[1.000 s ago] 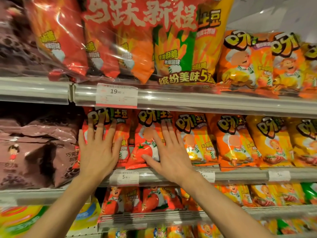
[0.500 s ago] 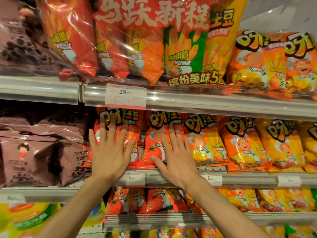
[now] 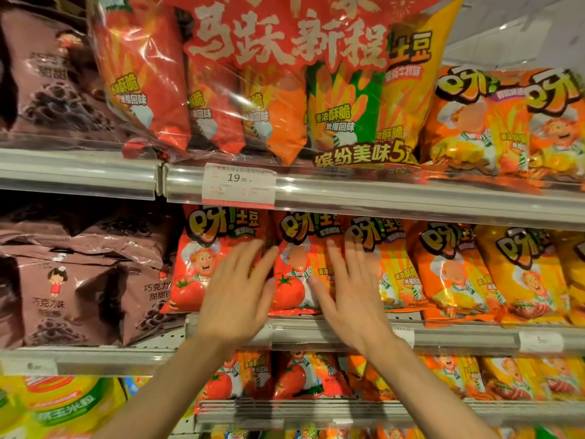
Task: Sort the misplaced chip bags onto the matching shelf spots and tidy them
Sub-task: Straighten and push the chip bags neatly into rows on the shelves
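On the middle shelf [image 3: 443,339] stand two red tomato chip bags side by side. My left hand [image 3: 237,289] lies flat with straight fingers over the right part of the left red bag [image 3: 196,264]. My right hand [image 3: 351,289] is spread flat across the right edge of the second red bag [image 3: 294,274] and the left edge of the neighbouring orange bag [image 3: 395,267]. Neither hand grips anything. More orange [image 3: 452,270] and yellow bags [image 3: 525,274] follow to the right in the same row.
Brown chocolate snack bags [image 3: 72,296] fill the shelf to the left. Above, a large multipack [image 3: 269,83] leans over the upper shelf rail with a price tag [image 3: 239,184]. A lower shelf [image 3: 348,407] holds more red and orange bags; yellow-green bags [image 3: 60,403] sit bottom left.
Both hands have slid a little to the right along the bag fronts and dropped slightly. The left red bag's front is now more uncovered. The view has moved closer.
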Tool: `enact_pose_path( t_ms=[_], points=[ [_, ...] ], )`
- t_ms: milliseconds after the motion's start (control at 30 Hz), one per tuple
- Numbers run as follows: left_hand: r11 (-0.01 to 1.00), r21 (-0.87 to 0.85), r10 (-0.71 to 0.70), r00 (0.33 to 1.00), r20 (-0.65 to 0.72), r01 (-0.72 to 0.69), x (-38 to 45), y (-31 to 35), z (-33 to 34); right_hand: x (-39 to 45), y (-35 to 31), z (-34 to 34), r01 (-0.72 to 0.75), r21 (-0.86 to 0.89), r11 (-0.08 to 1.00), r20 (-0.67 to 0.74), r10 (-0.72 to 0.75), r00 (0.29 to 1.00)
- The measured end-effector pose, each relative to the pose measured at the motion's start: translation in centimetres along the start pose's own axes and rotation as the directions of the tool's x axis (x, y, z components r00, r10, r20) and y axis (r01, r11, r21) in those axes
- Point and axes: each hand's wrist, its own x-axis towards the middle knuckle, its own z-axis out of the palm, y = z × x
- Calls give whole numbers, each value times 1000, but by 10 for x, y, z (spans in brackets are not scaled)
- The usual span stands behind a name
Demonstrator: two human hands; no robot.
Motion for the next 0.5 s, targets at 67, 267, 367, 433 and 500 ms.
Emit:
enact_pose_path(
  t_ms=[67, 267, 367, 433, 500],
  points=[
    [983, -182, 1, 999, 34, 5, 6, 13, 4, 2, 11, -10, -1, 31, 1000, -83, 4, 997],
    [927, -331, -120, 975, 188, 178, 23, 28, 12, 7, 40, -41, 32, 6, 999, 27, -32, 999],
    [942, -297, -102, 976, 190, 156, 23, 34, 17, -2, 40, -33, 75, -53, 996, 86, -70, 994],
    [938, -314, -96, 981, 168, 145, 21, 37, 22, -7, 44, -21, 89, -58, 994, 83, -84, 993],
    [926, -328, -139, 977, 164, 187, 18, 41, 26, -8, 49, -9, 99, -72, 993, 51, -95, 994]
  ],
)
